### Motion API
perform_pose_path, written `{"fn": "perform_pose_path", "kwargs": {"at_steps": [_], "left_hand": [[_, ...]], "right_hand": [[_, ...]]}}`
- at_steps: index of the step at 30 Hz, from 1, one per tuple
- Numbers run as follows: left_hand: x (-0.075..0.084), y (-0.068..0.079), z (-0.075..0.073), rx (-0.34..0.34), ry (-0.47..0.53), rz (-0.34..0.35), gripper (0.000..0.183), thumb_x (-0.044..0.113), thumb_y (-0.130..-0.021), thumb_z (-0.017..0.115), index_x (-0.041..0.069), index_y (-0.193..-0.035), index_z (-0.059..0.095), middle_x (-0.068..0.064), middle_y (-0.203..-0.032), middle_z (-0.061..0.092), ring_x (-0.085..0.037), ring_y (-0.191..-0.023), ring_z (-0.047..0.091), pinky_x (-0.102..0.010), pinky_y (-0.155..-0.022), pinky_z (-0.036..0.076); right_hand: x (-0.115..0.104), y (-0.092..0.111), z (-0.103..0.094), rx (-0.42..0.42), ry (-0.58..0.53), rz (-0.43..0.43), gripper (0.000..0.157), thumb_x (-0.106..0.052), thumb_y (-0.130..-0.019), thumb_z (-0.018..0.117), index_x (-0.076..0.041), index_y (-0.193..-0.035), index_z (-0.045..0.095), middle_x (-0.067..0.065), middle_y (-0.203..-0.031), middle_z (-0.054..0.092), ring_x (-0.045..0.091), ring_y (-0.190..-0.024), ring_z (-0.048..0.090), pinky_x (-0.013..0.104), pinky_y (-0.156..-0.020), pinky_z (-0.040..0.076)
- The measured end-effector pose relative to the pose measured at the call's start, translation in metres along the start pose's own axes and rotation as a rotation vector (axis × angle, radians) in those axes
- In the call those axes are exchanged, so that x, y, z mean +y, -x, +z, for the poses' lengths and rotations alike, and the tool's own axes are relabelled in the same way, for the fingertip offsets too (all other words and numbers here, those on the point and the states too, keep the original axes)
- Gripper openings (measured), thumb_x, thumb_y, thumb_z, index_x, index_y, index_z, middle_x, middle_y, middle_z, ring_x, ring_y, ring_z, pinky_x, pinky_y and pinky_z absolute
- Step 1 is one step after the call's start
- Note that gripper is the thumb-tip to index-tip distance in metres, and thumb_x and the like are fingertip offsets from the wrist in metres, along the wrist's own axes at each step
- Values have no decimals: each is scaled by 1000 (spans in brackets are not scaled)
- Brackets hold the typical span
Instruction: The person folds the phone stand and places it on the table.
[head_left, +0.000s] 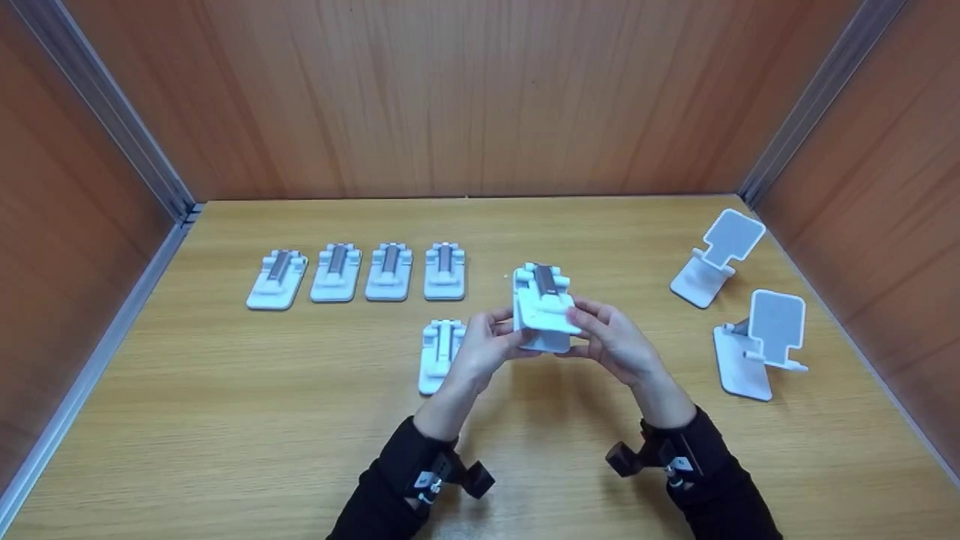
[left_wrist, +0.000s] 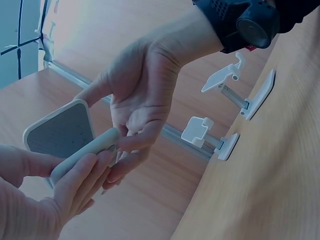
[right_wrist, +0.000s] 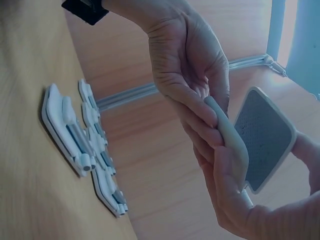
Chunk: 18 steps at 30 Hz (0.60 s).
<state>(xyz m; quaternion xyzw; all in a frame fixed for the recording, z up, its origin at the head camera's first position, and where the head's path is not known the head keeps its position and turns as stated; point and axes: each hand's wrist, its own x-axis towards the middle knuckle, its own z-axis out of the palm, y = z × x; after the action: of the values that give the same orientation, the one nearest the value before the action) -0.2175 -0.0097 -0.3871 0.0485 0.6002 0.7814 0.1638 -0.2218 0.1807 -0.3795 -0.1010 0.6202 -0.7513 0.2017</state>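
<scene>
Both hands hold a white folding phone stand (head_left: 546, 311) above the middle of the table. My left hand (head_left: 486, 349) grips its left side and my right hand (head_left: 619, 349) its right side, thumbs and fingers at the edges. From the left wrist, the stand's plate with a grey pad (left_wrist: 62, 134) shows apart from its rounded base (left_wrist: 82, 156), at an angle. The right wrist view has the same grey pad (right_wrist: 262, 142), with fingers of both hands on the base. Part of the hinge is hidden by the hands.
Several folded phone stands (head_left: 445, 285) lie in a row at the back left. Another folded stand (head_left: 435, 367) lies partly behind the left wrist. Two unfolded stands (head_left: 776, 330) stand at the right. Wooden panels (head_left: 465, 97) wall the table at the back and sides.
</scene>
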Motion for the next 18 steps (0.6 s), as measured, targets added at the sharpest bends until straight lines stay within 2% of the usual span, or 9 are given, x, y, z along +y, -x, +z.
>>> {"fn": "perform_pose_path", "kwargs": {"at_steps": [4, 10, 14, 18], "left_hand": [[3, 2, -1, -38, -15, 3, 36, 1, -91, 45, -12, -124, 41, -27, -111, 55, -31, -98, 57, -32, -76, 52], [8, 4, -3, -26, 9, -11, 39, 19, -96, 38, -13, -117, 47, -23, -102, 59, -28, -89, 61, -30, -75, 52], [9, 4, -4, -46, -15, -1, 46, 27, -94, 44, -14, -114, 49, -23, -98, 61, -28, -87, 62, -32, -76, 52], [9, 3, -4, -50, -47, -6, 50, 27, -89, 53, -12, -120, 45, -20, -103, 60, -26, -89, 61, -32, -77, 52]], "right_hand": [[0, -1, -1, 35, -9, 19, 54, -15, -90, 49, 11, -131, 25, 9, -108, 53, 20, -97, 54, 38, -81, 49], [0, -2, -1, 107, -10, -3, 55, -11, -88, 51, 11, -131, 25, 9, -108, 54, 17, -93, 55, 35, -76, 51], [0, -2, -2, 128, 10, -4, 56, -10, -88, 53, 11, -131, 25, 11, -110, 54, 17, -94, 55, 33, -75, 51], [-1, -2, -1, 137, 12, 8, 57, -11, -87, 54, 9, -132, 25, 15, -115, 52, 18, -96, 55, 33, -76, 51]]}}
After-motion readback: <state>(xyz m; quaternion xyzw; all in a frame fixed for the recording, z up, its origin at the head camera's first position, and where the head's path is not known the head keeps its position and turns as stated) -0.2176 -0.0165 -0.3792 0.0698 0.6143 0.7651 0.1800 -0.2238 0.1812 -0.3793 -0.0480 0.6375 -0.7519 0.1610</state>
